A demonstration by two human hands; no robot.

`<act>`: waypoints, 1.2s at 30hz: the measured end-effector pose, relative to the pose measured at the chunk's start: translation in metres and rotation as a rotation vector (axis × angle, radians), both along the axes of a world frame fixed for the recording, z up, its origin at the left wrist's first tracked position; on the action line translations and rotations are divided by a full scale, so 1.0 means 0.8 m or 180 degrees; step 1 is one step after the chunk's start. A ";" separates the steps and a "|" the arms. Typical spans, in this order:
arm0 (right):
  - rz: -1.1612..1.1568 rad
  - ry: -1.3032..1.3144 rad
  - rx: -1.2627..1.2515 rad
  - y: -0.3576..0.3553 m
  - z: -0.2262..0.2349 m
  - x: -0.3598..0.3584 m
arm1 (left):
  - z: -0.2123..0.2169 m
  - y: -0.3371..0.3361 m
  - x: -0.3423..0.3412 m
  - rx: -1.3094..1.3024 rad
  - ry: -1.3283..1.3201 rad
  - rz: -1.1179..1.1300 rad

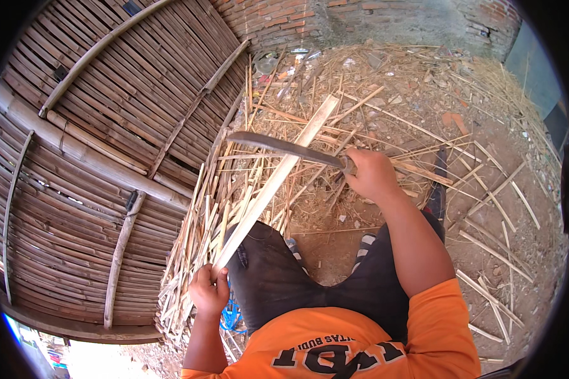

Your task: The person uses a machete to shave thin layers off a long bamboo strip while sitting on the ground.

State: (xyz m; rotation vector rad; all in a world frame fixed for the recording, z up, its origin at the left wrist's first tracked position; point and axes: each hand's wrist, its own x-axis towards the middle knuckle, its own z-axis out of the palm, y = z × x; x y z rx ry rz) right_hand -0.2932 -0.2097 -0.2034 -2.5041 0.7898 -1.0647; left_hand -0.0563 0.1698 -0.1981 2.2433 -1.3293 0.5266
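Note:
My left hand (208, 292) grips the near end of a long pale bamboo strip (278, 177) that slants up and away over my left knee. My right hand (372, 174) is closed on the handle of a curved dark-bladed knife (284, 146). The blade lies across the strip near its far half, with its tip pointing left. I sit in dark trousers and an orange shirt.
A bamboo-slat wall or platform (107, 158) fills the left side. Split bamboo strips (196, 240) are piled beside my left leg. Shavings and offcuts (385, 107) litter the dirt ground ahead, up to a brick wall (335, 19). A blue cord (232, 316) lies near my left hand.

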 end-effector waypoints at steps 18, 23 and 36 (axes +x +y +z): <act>-0.0038 0.0150 0.0623 -0.004 -0.020 0.016 | 0.007 -0.023 -0.016 0.0223 0.0965 -0.0080; 0.0648 0.0772 0.0438 0.040 -0.015 0.035 | -0.002 -0.030 -0.025 0.0073 0.1255 -0.0325; 0.0226 0.0831 0.0636 0.013 -0.030 0.043 | -0.025 -0.024 -0.019 0.0258 0.2582 0.0154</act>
